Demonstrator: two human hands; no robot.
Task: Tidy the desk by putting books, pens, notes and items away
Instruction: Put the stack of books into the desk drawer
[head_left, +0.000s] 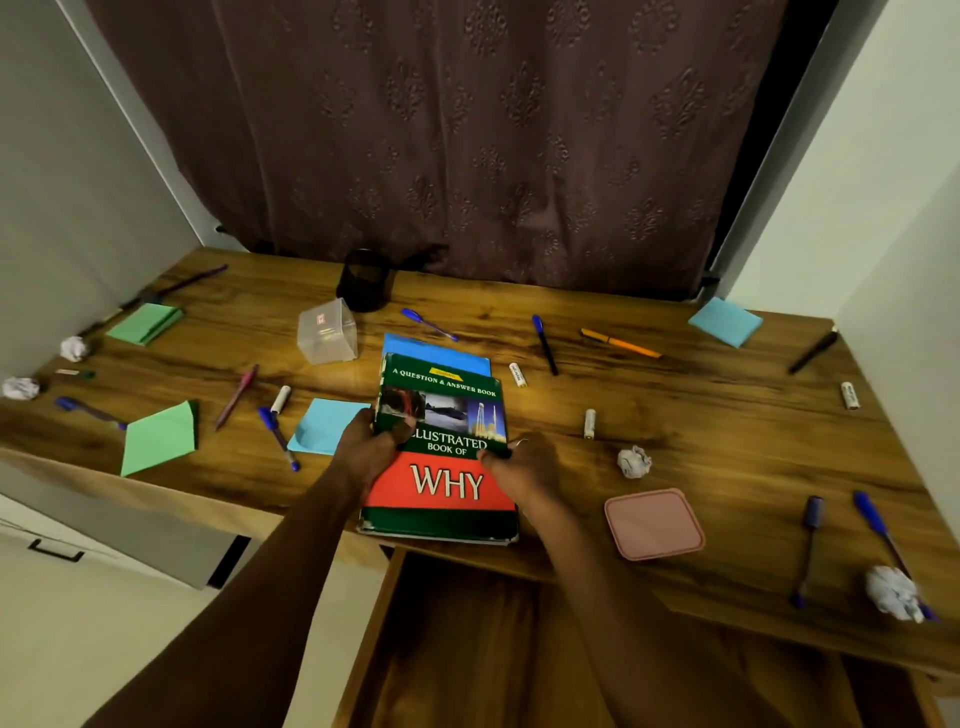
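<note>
The green and red book (441, 457) is held at the near edge of the table (675, 395), its near end overhanging an open drawer (467, 649) below. The left hand (371, 447) is closed on the book's left edge, thumb laid across the cover, so part of the title is hidden. The right hand (524, 467) is pinched on the right edge. A blue book (436, 353) beneath is mostly covered; only its far end is seen. One blue note pad (324, 426) is partly covered by the left hand. The drawer's depth is lost in shadow. Bare wood is left right of the book, up to a pink lid (653, 524).
</note>
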